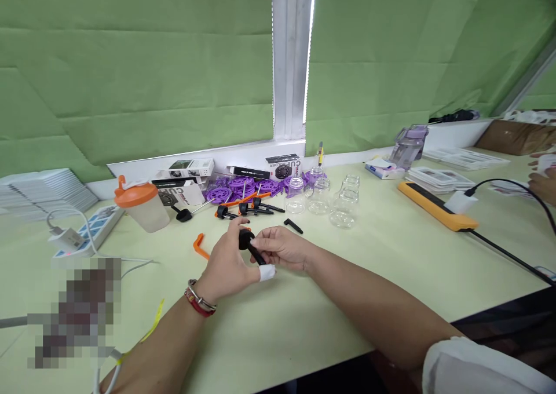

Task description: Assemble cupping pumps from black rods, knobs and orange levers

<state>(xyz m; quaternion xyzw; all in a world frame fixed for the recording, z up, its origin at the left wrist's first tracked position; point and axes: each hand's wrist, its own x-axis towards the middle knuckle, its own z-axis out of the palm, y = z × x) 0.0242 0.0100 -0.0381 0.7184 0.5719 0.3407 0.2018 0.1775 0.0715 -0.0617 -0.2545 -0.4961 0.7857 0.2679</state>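
Both hands meet over the table around a black plastic part with a round cap and a long stem [256, 254]. My left hand [228, 261], its thumb wrapped in white, is closed around the part's round end. The fingers of my right hand [282, 246] pinch its stem from the other side. Just beyond lie several similar black capped parts [244, 210], an orange bent piece [200, 246] and a small black L-shaped piece [293, 226]. Further back are a pile of purple plastic pieces [243, 186] and several clear glass jars [345, 205].
An orange-lidded cup [143, 205] and a white power strip [98, 226] are at the left. Cup holder boxes [284, 167] line the back. To the right lie an orange power strip [434, 208] with a black cable and stacked cards [438, 179]. Another person's hand [542, 182] shows at the right edge.
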